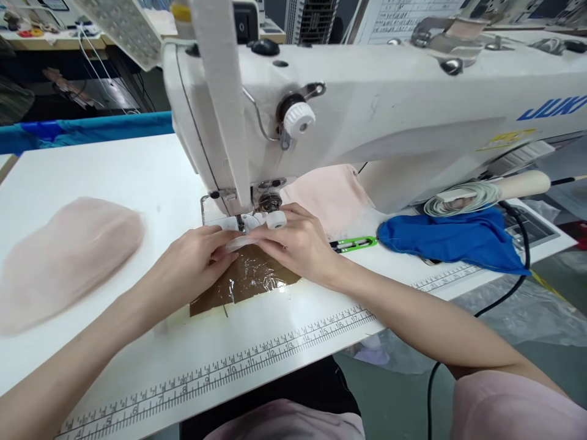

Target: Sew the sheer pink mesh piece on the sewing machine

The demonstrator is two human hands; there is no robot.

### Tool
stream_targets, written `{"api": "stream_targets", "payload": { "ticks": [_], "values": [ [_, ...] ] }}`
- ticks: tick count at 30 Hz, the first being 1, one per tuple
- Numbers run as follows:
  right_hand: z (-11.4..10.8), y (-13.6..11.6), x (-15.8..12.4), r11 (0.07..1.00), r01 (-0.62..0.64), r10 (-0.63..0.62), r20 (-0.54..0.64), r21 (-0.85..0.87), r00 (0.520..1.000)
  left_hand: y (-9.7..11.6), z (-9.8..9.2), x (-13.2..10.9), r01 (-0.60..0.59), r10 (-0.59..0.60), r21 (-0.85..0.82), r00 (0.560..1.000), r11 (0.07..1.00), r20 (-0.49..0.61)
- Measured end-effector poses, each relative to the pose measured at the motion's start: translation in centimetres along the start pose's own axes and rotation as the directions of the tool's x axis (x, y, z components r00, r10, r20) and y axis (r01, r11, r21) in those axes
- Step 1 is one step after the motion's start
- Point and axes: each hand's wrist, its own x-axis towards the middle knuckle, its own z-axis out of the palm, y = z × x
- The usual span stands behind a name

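Note:
My left hand (195, 263) and my right hand (296, 241) meet just in front of the needle and presser foot (268, 205) of a white sewing machine (389, 104). Both hands pinch a small, pale, thin strip of fabric (238, 243) between their fingertips, with the fingers closed on it. A thimble-like white cap (276, 219) sits on a right fingertip. Under the hands, a shiny brown taped patch (245, 281) covers the white table.
A pile of pale pink sheer pieces (64, 260) lies at the left. Pink fabric (330, 192), green thread snips (355, 244), a blue cloth (454, 238) and a roll of tape (461, 200) lie at the right. A printed ruler (257, 360) runs along the table's front edge.

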Motion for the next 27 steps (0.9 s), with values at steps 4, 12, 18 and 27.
{"api": "stream_targets", "payload": {
  "ticks": [4, 12, 18, 27],
  "values": [
    [0.1, 0.1, 0.0, 1.0, -0.004, 0.004, -0.019, -0.015, 1.0, -0.7, 0.1, 1.0, -0.103, 0.102, -0.061, 0.994, 0.993, -0.025],
    [-1.0, -0.8, -0.3, 0.982, 0.167, -0.149, 0.174, -0.094, 0.973, -0.6, 1.8, -0.8, -0.321, 0.388, 0.321, 0.906, 0.891, -0.171],
    [-0.7, -1.3, -0.9, 0.96, 0.253, -0.233, 0.166, -0.118, 0.958, 0.9, 3.0, -2.9, -0.209, 0.496, 0.67, 0.825, 0.712, -0.27],
    [-0.6, -1.2, -1.0, 0.953, 0.269, -0.246, 0.163, -0.14, 0.955, 0.2, 3.1, -2.8, -0.248, 0.452, 0.58, 0.86, 0.776, -0.236]
  ]
}}
